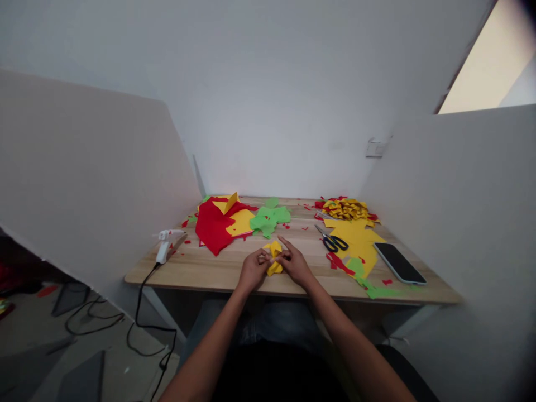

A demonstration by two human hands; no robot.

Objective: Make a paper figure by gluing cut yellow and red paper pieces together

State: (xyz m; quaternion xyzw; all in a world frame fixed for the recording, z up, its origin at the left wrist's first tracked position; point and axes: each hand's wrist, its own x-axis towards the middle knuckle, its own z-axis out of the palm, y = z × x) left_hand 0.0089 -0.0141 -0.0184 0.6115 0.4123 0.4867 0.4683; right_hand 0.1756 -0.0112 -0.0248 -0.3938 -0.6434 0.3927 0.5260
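Note:
Close to the front edge of the wooden table, a small yellow felt piece (275, 268) is pinched between my two hands; it looks folded or gathered in the middle. My left hand (254, 269) grips its left side, thumb and fingers together. From the right, my right hand (296, 264) pinches it with the thumb and a finger while the index finger points up and away. Fingertips of both hands nearly meet over the felt and hide part of it. Beyond them lie green felt pieces (268, 219).
Red felt (213, 226) with yellow sheets lies back left, near a white glue gun (164, 248) with a black cord. At right are scissors (333, 241), yellow felt (355, 240), a heap of folded yellow-red pieces (347, 209) and a phone (400, 262). Partitions (469, 212) flank the table (218, 273).

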